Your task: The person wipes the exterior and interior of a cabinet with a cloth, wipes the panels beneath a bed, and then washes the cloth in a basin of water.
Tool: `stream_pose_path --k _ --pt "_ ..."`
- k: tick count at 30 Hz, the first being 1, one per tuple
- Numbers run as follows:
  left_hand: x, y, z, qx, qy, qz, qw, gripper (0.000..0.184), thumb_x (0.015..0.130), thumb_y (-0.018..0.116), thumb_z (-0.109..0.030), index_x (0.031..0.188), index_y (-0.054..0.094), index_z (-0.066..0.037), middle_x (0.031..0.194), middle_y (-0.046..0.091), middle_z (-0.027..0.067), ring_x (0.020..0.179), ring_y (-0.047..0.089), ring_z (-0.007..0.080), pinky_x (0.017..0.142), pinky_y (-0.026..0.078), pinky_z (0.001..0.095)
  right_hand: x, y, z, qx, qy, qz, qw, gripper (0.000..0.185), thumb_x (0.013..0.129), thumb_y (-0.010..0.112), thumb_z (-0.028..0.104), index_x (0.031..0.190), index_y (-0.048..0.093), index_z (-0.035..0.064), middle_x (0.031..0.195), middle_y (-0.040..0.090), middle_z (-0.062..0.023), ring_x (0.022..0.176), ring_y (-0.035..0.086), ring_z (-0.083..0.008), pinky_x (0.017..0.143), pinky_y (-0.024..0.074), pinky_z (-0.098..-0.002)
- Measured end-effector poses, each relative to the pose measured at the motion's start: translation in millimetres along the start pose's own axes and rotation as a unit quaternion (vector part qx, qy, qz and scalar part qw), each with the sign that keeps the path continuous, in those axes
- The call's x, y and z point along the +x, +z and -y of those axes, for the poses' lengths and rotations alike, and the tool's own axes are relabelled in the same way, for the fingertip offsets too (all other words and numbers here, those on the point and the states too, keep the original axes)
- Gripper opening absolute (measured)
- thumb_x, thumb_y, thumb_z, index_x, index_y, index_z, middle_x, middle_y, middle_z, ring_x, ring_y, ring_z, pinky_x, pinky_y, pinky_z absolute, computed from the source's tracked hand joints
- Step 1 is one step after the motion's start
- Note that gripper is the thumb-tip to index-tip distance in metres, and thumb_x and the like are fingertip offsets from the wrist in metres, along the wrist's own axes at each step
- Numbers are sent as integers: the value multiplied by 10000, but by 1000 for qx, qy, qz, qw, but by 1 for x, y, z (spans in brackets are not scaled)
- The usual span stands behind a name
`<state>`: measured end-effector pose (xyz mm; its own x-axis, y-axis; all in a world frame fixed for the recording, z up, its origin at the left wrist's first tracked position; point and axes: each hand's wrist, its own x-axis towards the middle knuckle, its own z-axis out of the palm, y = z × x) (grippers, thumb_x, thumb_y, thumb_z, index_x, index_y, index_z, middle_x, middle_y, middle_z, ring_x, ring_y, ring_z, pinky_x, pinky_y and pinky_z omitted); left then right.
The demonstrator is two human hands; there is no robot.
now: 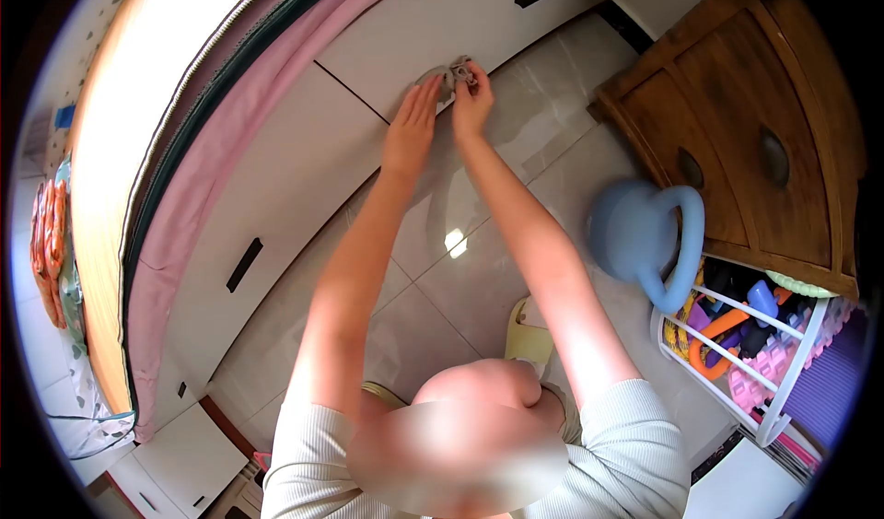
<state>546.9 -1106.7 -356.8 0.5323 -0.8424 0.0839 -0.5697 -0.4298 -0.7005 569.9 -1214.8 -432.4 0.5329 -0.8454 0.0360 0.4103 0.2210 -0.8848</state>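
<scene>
A crumpled grey-brown cloth [460, 72] is pressed against the white drawer front [387, 72] near its lower edge. My left hand [416, 121] lies with its fingers stretched out flat over the left part of the cloth. Bunched folds of the cloth sit in my right hand [472, 103], whose fingers curl around them. Both arms reach forward, with the hands close together at the base of the drawer. Part of the cloth is hidden under my left fingers.
A wooden cabinet [727, 132] stands at the right on the glossy tiled floor [433, 215]. Near it are a blue balance-ball-like object with a looped handle [631, 229] and a white rack [783, 372] of colourful items. Pink fabric [198, 178] hangs above the drawers.
</scene>
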Motion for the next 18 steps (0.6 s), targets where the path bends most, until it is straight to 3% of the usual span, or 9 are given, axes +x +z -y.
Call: stream_pose_path --k 2,5,7,9,11,13,16,18 --pt "1 -4 -7 -20 -21 38 999 589 801 442 -160 1352 310 1 1463 196 92 1364 130 186 1114 79 355 -8 4 10 -27 20 -18 999 251 775 493 -49 1006 577 2 1000 546 -85 846 525 -166 715 437 -271" --pt "-30 2 7 -22 2 88 996 591 808 441 -176 1356 304 -4 1471 173 80 1368 108 185 1116 59 363 -48 11 5 -103 -24 23 994 287 747 507 -71 1013 570 14 1000 543 -71 824 518 -158 703 436 -257" --pt "-68 19 13 -5 4 96 995 595 812 438 -176 1364 289 -12 1475 158 72 1369 103 185 1116 53 364 -82 17 -1 -75 12 49 996 285 738 519 -69 1004 572 19 994 548 -64 825 519 -152 712 432 -249" --pt "-95 24 18 26 13 113 993 603 825 426 -202 1379 260 -29 1481 136 57 1371 87 179 1117 42 357 -110 21 -18 -73 75 58 993 283 741 516 -72 1003 570 21 989 547 -61 821 515 -140 707 430 -240" --pt "-111 23 22 73 25 140 987 617 847 404 -252 1401 217 -55 1490 106 34 1375 62 168 1117 26 340 -123 28 -26 20 119 15 993 272 773 512 -50 1027 566 33 999 545 -46 832 517 -129 708 426 -229" --pt "-109 23 22 39 22 139 989 612 838 409 -207 1396 220 -40 1485 123 50 1373 79 177 1117 41 353 -125 31 -20 45 149 -3 988 268 799 506 -27 1052 560 44 1009 541 -36 837 519 -125 714 423 -225" --pt "-95 20 17 24 28 137 990 606 838 408 -191 1394 222 -35 1485 126 54 1372 84 178 1116 45 360 -113 21 -8 127 339 -40 931 306 835 501 30 1136 520 74 1035 530 -14 877 518 -127 752 426 -249" --pt "-80 20 11 44 42 133 989 609 837 410 -194 1395 222 -37 1485 127 52 1372 84 177 1116 44 364 -94 8 -25 177 398 -76 897 347 844 500 60 1189 482 93 1059 519 -6 901 512 -128 766 426 -266"
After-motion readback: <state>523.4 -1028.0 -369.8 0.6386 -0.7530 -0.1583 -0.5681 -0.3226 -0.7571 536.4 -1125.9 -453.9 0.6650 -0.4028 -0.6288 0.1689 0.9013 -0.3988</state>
